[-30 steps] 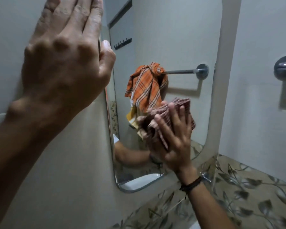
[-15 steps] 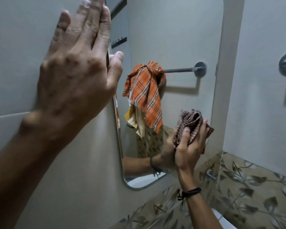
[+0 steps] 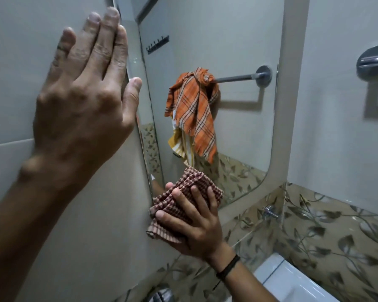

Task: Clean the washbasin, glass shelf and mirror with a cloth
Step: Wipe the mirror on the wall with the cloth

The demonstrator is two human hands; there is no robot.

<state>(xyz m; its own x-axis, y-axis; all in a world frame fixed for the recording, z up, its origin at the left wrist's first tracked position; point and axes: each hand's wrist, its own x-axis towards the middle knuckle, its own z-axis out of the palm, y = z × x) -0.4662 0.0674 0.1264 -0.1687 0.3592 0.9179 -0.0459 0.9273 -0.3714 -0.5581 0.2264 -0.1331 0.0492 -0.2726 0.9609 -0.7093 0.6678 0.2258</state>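
Pale grey wall tile (image 3: 15,83) fills the view from 7 to 11 o'clock. Left hand (image 3: 83,101) lies flat on it at 10 o'clock, fingers straight and pressed together, thumb tip touching the left edge of the mirror (image 3: 227,51). The mirror is upright with rounded lower corners and occupies 12 to 2 o'clock. Cloth (image 3: 183,205) is a brown-and-cream waffle check, bunched into a wad, and sits at 6 o'clock against the mirror's lower left corner, overlapping glass and wall. Right hand (image 3: 196,225) covers its lower half, fingers spread and bent over the wad, gripping it against the surface. A black wristband (image 3: 227,269) circles that wrist. Reflected in the glass are a hook rack (image 3: 157,44) and an orange plaid towel (image 3: 194,110) knotted on a chrome bar. Leaf-patterned tiles (image 3: 336,232) run from 3 to 5 o'clock. A white washbasin (image 3: 292,284) shows in part at 5 o'clock. A chrome wall fitting (image 3: 373,62) sits at 2 o'clock, cut off by the frame.
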